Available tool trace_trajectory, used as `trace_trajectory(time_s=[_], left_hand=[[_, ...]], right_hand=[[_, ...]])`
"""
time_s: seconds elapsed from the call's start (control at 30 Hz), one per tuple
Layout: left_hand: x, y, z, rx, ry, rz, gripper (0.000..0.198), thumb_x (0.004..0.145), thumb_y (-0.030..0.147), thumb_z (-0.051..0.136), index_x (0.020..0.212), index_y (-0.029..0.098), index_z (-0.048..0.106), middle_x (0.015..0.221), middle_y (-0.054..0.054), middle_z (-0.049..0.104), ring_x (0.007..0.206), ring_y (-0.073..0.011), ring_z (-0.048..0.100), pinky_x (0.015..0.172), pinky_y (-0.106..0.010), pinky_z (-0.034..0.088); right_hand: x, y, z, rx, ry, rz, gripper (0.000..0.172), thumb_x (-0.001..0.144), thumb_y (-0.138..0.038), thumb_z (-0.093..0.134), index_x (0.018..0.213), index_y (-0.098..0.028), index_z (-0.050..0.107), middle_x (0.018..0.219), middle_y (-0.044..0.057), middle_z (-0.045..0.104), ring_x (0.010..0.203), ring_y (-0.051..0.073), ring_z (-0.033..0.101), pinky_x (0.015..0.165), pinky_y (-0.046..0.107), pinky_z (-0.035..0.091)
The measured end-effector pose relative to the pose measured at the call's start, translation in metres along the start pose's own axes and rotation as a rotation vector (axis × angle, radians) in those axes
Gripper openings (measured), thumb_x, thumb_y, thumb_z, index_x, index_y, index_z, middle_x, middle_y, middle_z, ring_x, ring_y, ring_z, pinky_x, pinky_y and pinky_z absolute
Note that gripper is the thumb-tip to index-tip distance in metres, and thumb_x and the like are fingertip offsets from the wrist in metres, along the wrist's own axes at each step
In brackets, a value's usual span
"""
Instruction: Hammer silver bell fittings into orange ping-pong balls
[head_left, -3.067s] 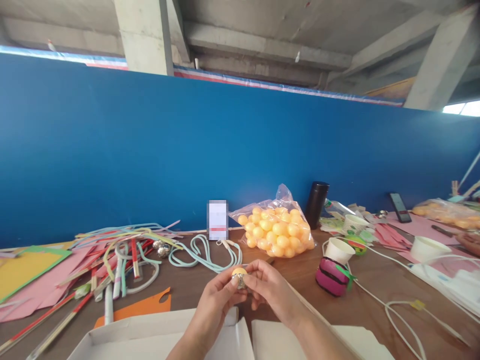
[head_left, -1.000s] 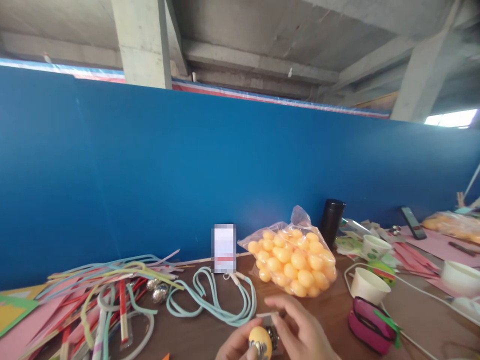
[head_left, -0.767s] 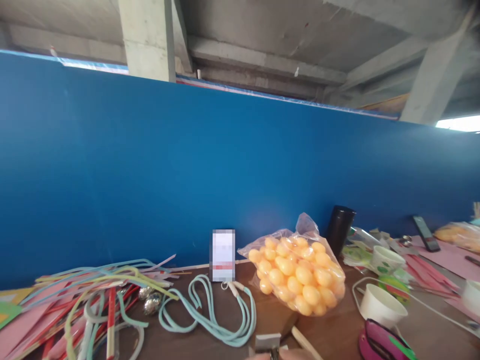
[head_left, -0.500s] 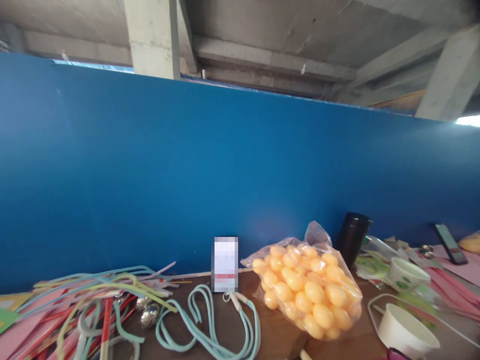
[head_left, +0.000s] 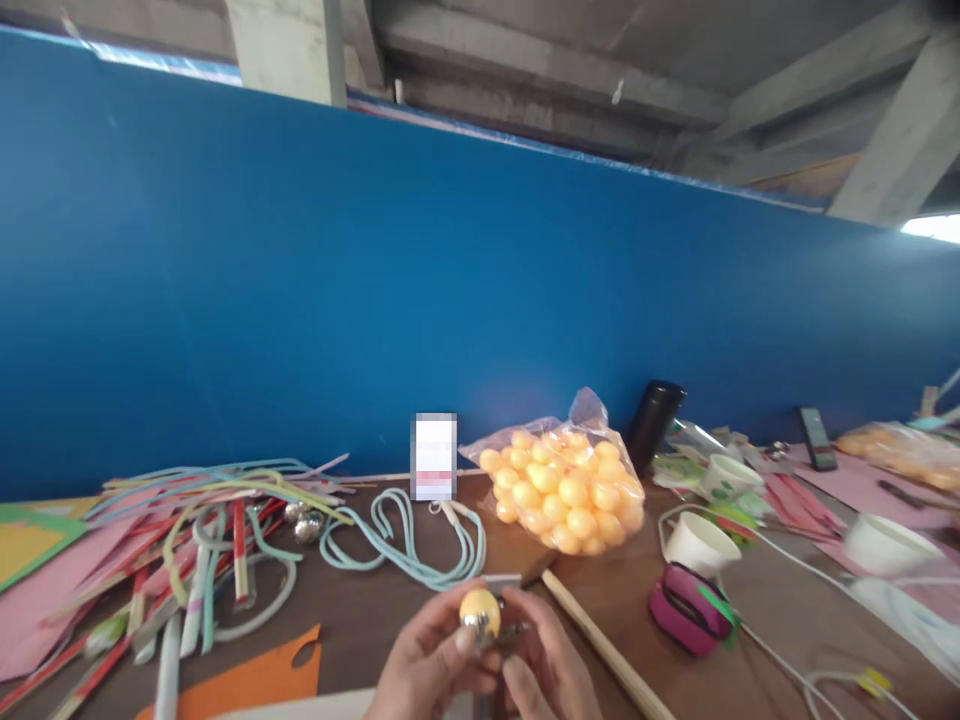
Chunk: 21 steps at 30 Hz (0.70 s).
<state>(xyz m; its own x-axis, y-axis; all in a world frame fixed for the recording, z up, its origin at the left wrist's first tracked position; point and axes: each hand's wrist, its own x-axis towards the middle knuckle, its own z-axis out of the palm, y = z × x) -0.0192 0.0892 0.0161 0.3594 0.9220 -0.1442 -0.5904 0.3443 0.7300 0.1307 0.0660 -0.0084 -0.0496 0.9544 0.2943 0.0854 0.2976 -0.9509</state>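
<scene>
Both of my hands are at the bottom centre, close together. My left hand [head_left: 436,655] pinches a small yellow ball [head_left: 481,610] with a silvery, shiny lower part. My right hand [head_left: 546,655] is closed beside it on a small dark metallic piece [head_left: 511,632] too blurred to name, which touches or lies close to the ball. Beyond the hands, a clear bag of yellow balls [head_left: 570,490] lies on the brown table [head_left: 360,620]. A wooden stick [head_left: 604,645] slants past my right hand.
Coloured strips and tubes [head_left: 217,510], silvery balls [head_left: 307,527] and orange paper [head_left: 255,680] lie left. A light-blue lanyard [head_left: 420,565] is behind the hands. Right are a black cylinder [head_left: 654,425], white cups [head_left: 703,545], a magenta pouch [head_left: 688,608], cables and a phone [head_left: 817,438]. A blue partition [head_left: 480,270] stands behind.
The view has tilted down, showing more of the table. Both hands have come into view with the yellow ball. The bag and other items appear higher in the picture.
</scene>
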Motion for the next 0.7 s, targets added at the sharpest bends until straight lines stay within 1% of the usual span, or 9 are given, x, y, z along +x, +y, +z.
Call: trace_trajectory(time_s=[0.03,0.07,0.17,0.27,0.4,0.47,0.5,0.63,0.7], left_hand=[[-0.002,0.003,0.002,0.019,0.003,0.02,0.048,0.063,0.035,0.079,0.107,0.018,0.068,0.095,-0.012,0.069,0.07,-0.0187,0.064,0.065,-0.031,0.048],[-0.005,0.006,0.004,0.037,-0.002,0.036,0.047,0.065,0.036,0.078,0.107,0.018,0.068,0.096,-0.012,0.069,0.072,-0.0186,0.064,0.068,-0.031,0.049],[-0.011,0.013,0.01,0.092,-0.038,0.054,0.04,0.071,0.035,0.073,0.106,0.018,0.067,0.101,-0.011,0.068,0.08,-0.0189,0.063,0.078,-0.032,0.048],[-0.013,0.013,0.015,0.129,-0.059,0.097,0.034,0.073,0.033,0.071,0.104,0.017,0.066,0.101,-0.01,0.068,0.086,-0.0203,0.063,0.083,-0.033,0.046],[-0.013,0.011,0.016,0.165,-0.082,0.101,0.035,0.073,0.035,0.072,0.102,0.017,0.064,0.098,-0.011,0.069,0.092,-0.0239,0.063,0.084,-0.036,0.046],[-0.014,0.011,0.016,0.188,-0.114,0.089,0.034,0.075,0.034,0.07,0.103,0.016,0.063,0.099,-0.012,0.069,0.095,-0.0248,0.063,0.085,-0.037,0.046],[-0.014,0.011,0.016,0.198,-0.11,0.099,0.034,0.076,0.034,0.068,0.104,0.015,0.063,0.099,-0.012,0.069,0.094,-0.0245,0.064,0.086,-0.037,0.046],[-0.016,0.012,0.015,0.23,-0.124,0.097,0.032,0.081,0.035,0.063,0.105,0.014,0.06,0.096,-0.011,0.069,0.088,-0.0232,0.066,0.082,-0.037,0.048],[-0.015,0.011,0.015,0.25,-0.116,0.088,0.031,0.08,0.035,0.064,0.103,0.014,0.059,0.094,-0.01,0.069,0.085,-0.0226,0.066,0.08,-0.036,0.049]], right_hand=[[0.0,-0.004,0.001,0.036,-0.071,-0.003,0.058,0.079,-0.06,0.053,0.127,-0.028,0.045,0.097,0.01,0.068,0.075,0.025,0.068,0.062,0.035,0.056],[0.001,-0.009,0.002,0.034,-0.078,0.001,0.056,0.081,-0.056,0.055,0.128,-0.027,0.045,0.099,0.01,0.067,0.076,0.024,0.067,0.063,0.034,0.056],[0.002,-0.019,0.001,-0.07,-0.03,-0.042,0.055,0.081,-0.046,0.061,0.129,-0.027,0.046,0.11,0.01,0.064,0.08,0.022,0.066,0.067,0.032,0.054],[0.002,-0.024,-0.001,-0.165,0.018,-0.089,0.05,0.08,-0.042,0.064,0.126,-0.027,0.052,0.113,0.009,0.063,0.088,0.023,0.064,0.071,0.032,0.054],[0.003,-0.027,-0.002,-0.214,0.018,-0.077,0.044,0.081,-0.039,0.065,0.122,-0.027,0.056,0.115,0.007,0.064,0.096,0.024,0.062,0.079,0.033,0.053],[0.004,-0.03,-0.001,-0.21,0.007,-0.058,0.043,0.081,-0.037,0.066,0.122,-0.026,0.057,0.114,0.006,0.066,0.096,0.023,0.063,0.082,0.033,0.052],[0.005,-0.031,-0.001,-0.202,-0.001,-0.049,0.042,0.081,-0.036,0.066,0.121,-0.027,0.057,0.113,0.005,0.066,0.095,0.022,0.063,0.082,0.033,0.051],[0.004,-0.038,0.001,-0.157,-0.04,-0.058,0.036,0.083,-0.031,0.064,0.118,-0.029,0.058,0.11,0.002,0.067,0.088,0.019,0.064,0.077,0.029,0.052],[0.003,-0.041,0.001,-0.156,-0.05,-0.064,0.035,0.083,-0.029,0.064,0.118,-0.029,0.058,0.109,0.001,0.068,0.085,0.017,0.065,0.073,0.027,0.052]])
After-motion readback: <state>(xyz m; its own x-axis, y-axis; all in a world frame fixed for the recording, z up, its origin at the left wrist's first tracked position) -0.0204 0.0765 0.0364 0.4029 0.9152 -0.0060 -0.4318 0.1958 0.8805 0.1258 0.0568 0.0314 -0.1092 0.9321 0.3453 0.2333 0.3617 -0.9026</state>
